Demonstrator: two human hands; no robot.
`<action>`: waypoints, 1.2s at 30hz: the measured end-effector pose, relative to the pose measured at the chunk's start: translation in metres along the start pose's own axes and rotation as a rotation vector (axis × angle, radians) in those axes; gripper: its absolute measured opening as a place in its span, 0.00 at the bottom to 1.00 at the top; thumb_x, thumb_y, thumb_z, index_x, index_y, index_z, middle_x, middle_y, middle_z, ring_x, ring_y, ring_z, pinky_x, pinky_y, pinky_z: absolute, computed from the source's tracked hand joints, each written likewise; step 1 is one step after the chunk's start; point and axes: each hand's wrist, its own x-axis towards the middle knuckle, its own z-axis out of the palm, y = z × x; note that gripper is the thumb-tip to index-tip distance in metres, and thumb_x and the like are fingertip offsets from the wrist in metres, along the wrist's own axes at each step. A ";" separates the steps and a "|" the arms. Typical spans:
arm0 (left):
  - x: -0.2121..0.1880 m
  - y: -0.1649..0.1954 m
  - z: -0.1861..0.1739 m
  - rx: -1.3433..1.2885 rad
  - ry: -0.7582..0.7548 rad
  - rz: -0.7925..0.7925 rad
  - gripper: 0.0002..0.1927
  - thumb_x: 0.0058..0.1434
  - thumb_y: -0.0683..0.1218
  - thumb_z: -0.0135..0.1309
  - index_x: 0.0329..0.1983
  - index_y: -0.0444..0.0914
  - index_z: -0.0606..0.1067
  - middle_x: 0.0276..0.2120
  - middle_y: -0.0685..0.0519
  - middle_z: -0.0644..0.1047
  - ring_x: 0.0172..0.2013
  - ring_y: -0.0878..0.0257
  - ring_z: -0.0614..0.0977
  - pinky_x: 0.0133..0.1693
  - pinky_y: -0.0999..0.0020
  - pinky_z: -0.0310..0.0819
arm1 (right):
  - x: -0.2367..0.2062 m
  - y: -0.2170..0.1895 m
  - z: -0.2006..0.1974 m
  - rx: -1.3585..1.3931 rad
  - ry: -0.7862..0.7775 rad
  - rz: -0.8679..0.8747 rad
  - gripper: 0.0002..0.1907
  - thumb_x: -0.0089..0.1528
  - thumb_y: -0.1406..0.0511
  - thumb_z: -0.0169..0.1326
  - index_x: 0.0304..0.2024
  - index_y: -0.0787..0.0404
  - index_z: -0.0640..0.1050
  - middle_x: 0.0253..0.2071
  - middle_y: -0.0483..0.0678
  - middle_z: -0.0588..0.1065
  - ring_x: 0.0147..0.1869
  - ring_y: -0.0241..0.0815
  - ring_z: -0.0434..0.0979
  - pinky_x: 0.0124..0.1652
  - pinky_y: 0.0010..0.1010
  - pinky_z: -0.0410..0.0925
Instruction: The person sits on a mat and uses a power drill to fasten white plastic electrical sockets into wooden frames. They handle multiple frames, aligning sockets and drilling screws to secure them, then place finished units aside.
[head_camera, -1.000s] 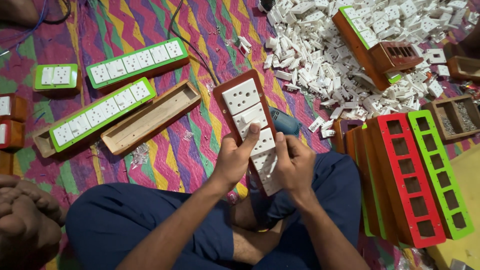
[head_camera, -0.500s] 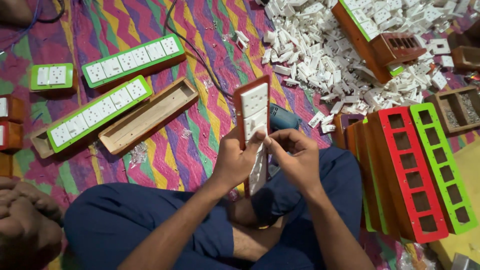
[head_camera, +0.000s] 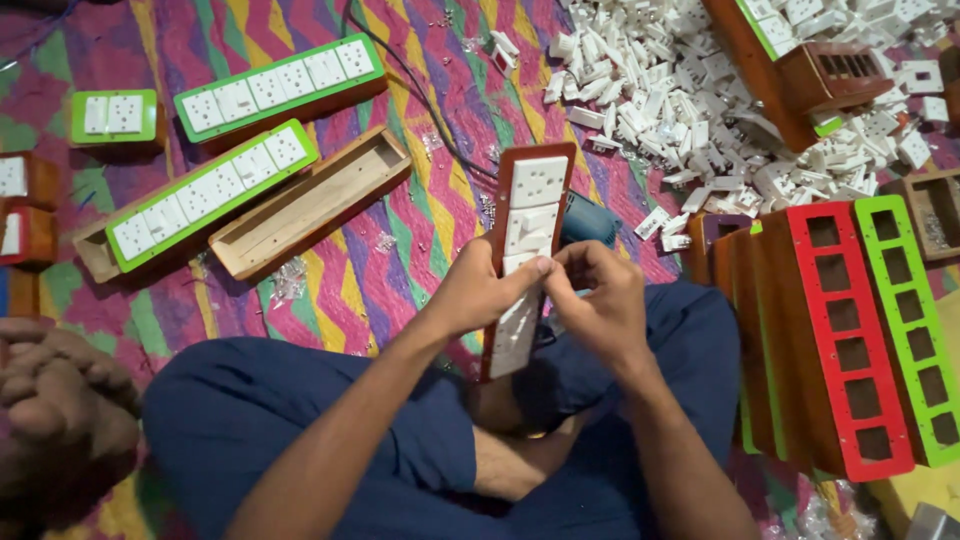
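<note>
I sit cross-legged and hold a long red panel (head_camera: 535, 190) fitted with white sockets and switches, propped upright over my lap. My left hand (head_camera: 478, 290) grips its left edge at mid-height, thumb pressed against a white module. My right hand (head_camera: 597, 300) is curled at the right edge, fingertips pinching the same spot on the panel beside my left thumb. The lower part of the panel runs down between my hands toward my knees.
A heap of white sockets (head_camera: 700, 90) lies at the back right. Red and green empty panels (head_camera: 850, 330) stand stacked at the right. Green finished strips (head_camera: 275, 85) and an open wooden box (head_camera: 310, 205) lie at the left. Another person's foot (head_camera: 55, 400) rests at lower left.
The panel has been tipped from lying flat to nearly edge-on, then turned back to face up. Both hands have closed together at its middle.
</note>
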 end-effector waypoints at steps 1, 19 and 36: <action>0.001 0.001 -0.001 -0.020 0.009 -0.021 0.15 0.63 0.46 0.61 0.50 0.33 0.78 0.41 0.47 0.84 0.41 0.63 0.84 0.43 0.65 0.80 | 0.002 -0.001 0.000 0.002 -0.007 0.007 0.07 0.62 0.69 0.61 0.34 0.69 0.78 0.29 0.49 0.81 0.31 0.33 0.83 0.32 0.25 0.75; -0.033 0.085 -0.132 -0.149 0.615 0.287 0.09 0.62 0.36 0.67 0.43 0.34 0.79 0.39 0.50 0.84 0.35 0.65 0.86 0.40 0.68 0.83 | 0.032 0.083 0.029 -0.198 -0.399 0.066 0.08 0.58 0.66 0.60 0.35 0.67 0.81 0.28 0.53 0.80 0.32 0.44 0.83 0.33 0.34 0.73; -0.097 0.076 -0.248 -0.281 0.697 0.705 0.11 0.74 0.33 0.64 0.43 0.34 0.71 0.33 0.57 0.72 0.32 0.67 0.73 0.39 0.69 0.68 | -0.003 0.044 0.151 -0.485 -0.512 -0.068 0.16 0.56 0.57 0.67 0.35 0.63 0.82 0.32 0.58 0.79 0.38 0.59 0.81 0.37 0.47 0.72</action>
